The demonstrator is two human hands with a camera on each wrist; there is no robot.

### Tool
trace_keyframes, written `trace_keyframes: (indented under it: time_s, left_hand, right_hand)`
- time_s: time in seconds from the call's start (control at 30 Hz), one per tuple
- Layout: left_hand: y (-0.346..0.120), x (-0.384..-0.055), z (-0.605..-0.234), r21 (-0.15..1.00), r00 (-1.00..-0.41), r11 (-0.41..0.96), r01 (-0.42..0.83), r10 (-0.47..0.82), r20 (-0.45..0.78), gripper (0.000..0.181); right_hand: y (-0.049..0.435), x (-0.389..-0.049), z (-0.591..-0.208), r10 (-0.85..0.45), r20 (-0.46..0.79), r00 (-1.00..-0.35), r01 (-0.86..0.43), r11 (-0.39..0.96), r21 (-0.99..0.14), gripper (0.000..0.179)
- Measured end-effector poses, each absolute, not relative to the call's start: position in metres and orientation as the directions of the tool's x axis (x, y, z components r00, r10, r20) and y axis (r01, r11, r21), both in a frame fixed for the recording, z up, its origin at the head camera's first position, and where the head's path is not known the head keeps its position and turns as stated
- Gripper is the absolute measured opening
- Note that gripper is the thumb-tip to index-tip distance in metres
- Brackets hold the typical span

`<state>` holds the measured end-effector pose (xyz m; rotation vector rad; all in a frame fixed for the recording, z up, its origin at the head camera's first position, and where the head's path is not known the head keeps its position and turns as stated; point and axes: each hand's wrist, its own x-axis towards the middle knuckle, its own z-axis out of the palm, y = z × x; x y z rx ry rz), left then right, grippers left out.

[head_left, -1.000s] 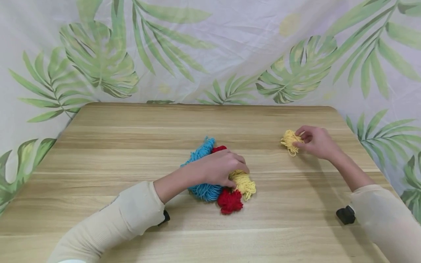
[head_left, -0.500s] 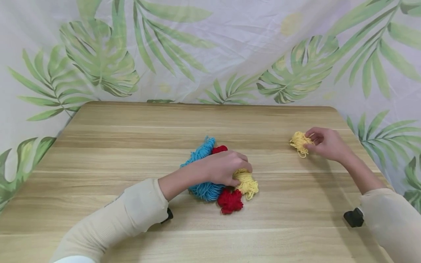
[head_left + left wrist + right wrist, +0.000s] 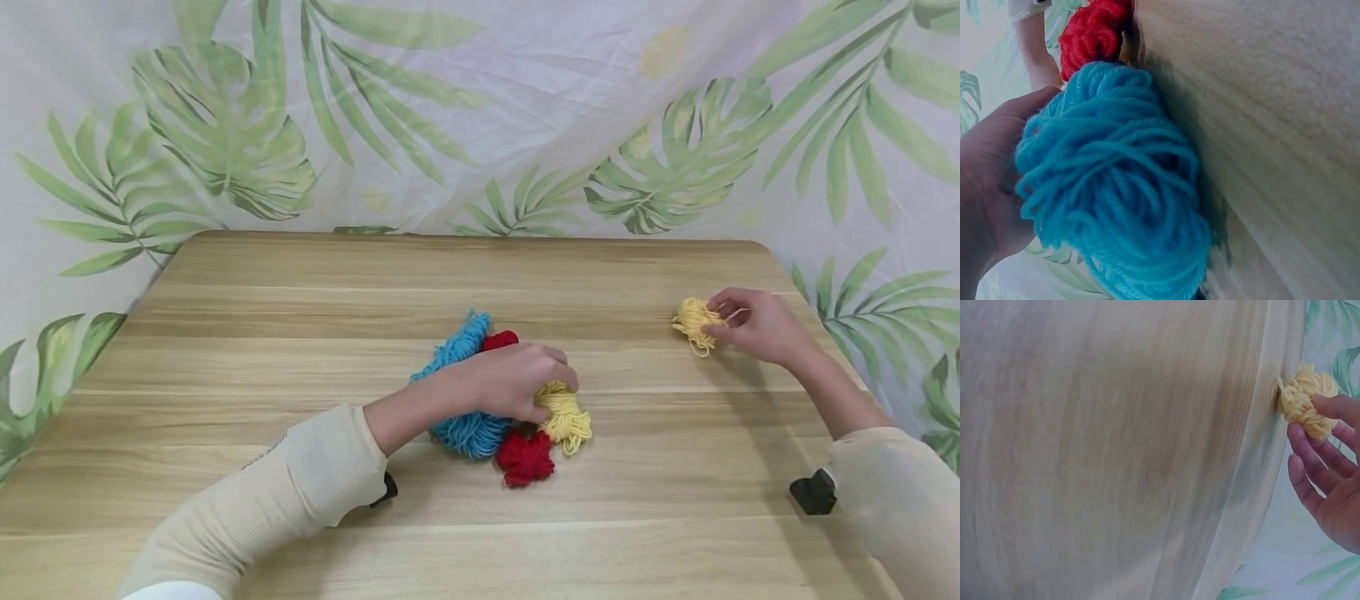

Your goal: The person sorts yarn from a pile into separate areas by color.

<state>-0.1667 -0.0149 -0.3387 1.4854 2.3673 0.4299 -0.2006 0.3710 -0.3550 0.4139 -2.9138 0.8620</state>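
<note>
My right hand pinches a small bundle of yellow yarn between thumb and fingers at the right of the table. In the right wrist view that yellow bundle sits at the fingertips. Near the table's middle, my left hand grips another yellow yarn bundle from above. Beneath and left of this hand lies a larger blue yarn bundle, partly covered by the wrist. One red yarn bundle lies just in front; more red yarn shows behind the hand. Blue yarn hides the left fingers in the left wrist view.
The wooden table has rounded far corners. A leaf-printed cloth hangs behind it and at the sides. Black wrist-worn pieces stick out below both sleeves.
My right hand has moved right with its yellow yarn, slowing in the last half second. The left hand and its yellow yarn have shifted slightly right; blue and red yarn stay put.
</note>
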Motion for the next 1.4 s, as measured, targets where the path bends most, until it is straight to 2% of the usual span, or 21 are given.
trace_keyframes:
  time_s: [0.33, 0.57, 0.77, 1.07, 1.4]
  left_hand:
    - [-0.012, -0.168, -0.337, 0.459, -0.426, 0.419, 0.783, 0.900, -0.095, 0.038]
    - [-0.009, -0.169, -0.338, 0.475, -0.426, 0.409, 0.779, 0.902, -0.078, 0.035]
    - [-0.008, -0.169, -0.338, 0.482, -0.414, 0.391, 0.784, 0.908, -0.063, 0.034]
    - [-0.005, -0.170, -0.338, 0.519, -0.414, 0.378, 0.767, 0.909, -0.050, 0.039]
    - [-0.003, -0.171, -0.337, 0.581, -0.441, 0.373, 0.723, 0.897, -0.027, 0.043]
  right_hand:
    - [0.384, -0.201, -0.354, -0.195, 0.087, -0.977, -0.211, 0.824, -0.525, 0.029]
    - [0.386, -0.197, -0.348, -0.171, 0.041, -0.984, -0.169, 0.861, -0.479, 0.033]
    - [0.387, -0.197, -0.349, -0.169, 0.053, -0.984, -0.174, 0.862, -0.477, 0.036]
    - [0.385, -0.196, -0.351, -0.131, 0.041, -0.990, -0.134, 0.855, -0.502, 0.052]
    - [0.384, -0.198, -0.350, -0.206, 0.084, -0.975, -0.223, 0.888, -0.402, 0.053]
